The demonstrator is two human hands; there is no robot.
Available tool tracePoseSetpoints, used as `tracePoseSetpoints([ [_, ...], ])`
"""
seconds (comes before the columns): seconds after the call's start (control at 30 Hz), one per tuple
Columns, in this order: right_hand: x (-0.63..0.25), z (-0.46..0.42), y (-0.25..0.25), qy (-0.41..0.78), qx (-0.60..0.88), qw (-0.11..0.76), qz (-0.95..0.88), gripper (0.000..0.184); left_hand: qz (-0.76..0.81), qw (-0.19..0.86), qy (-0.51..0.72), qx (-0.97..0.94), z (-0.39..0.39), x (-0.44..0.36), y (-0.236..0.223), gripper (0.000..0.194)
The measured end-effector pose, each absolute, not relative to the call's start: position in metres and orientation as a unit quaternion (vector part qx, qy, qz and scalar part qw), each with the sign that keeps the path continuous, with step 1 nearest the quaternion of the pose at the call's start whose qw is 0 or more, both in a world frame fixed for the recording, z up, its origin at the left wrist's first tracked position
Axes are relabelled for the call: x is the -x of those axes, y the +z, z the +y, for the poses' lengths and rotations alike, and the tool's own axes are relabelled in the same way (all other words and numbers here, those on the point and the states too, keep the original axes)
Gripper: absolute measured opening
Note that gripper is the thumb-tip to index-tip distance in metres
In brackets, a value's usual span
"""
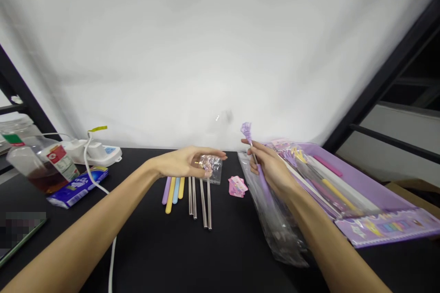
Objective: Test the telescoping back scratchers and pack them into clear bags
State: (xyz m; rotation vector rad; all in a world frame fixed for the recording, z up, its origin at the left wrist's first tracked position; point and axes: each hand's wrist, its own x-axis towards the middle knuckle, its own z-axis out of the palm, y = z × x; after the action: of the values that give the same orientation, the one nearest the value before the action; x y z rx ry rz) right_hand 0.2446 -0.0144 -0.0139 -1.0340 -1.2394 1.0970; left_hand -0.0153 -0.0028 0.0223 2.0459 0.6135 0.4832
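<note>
My right hand [271, 165] is closed around a slim wand-like stick with a purple handle [262, 178], a thin metal shaft and a ruffled lilac head [246, 130] pointing up. My left hand [189, 161] reaches over the middle of the table, thumb and forefinger apart, around a small clear plastic bag [216, 171]; whether it touches the bag I cannot tell. Under that hand lie purple, yellow and blue sticks [176, 190] and several metal rods [204, 206]. A little pile of pink cards [237, 186] sits between my hands. Beneath my right hand lie clear plastic sleeves [275, 224].
At right, a purple tray-like package [360, 187] holds wrapped coloured sticks. On the left stand a jar of brown liquid [44, 160], a blue tissue pack [79, 187], a power strip [110, 153] and a white cable [112, 256]. A phone-like device [20, 238] lies at the left edge.
</note>
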Motion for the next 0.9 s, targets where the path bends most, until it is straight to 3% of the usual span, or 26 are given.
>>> tracePoseSetpoints([
  [0.2,-0.251,-0.033,0.002,0.485,0.380,0.347,-0.707,0.044,0.306,0.429,0.262,-0.808,0.002,0.016,0.010,0.079],
  [0.33,-0.250,-0.034,0.000,0.471,0.405,0.265,-0.738,0.036,0.322,0.436,0.264,-0.798,-0.003,0.012,0.011,0.088],
  [0.9,-0.254,-0.025,-0.009,0.380,0.456,0.277,-0.755,0.034,0.328,0.334,0.255,-0.846,-0.005,0.007,0.004,0.095],
])
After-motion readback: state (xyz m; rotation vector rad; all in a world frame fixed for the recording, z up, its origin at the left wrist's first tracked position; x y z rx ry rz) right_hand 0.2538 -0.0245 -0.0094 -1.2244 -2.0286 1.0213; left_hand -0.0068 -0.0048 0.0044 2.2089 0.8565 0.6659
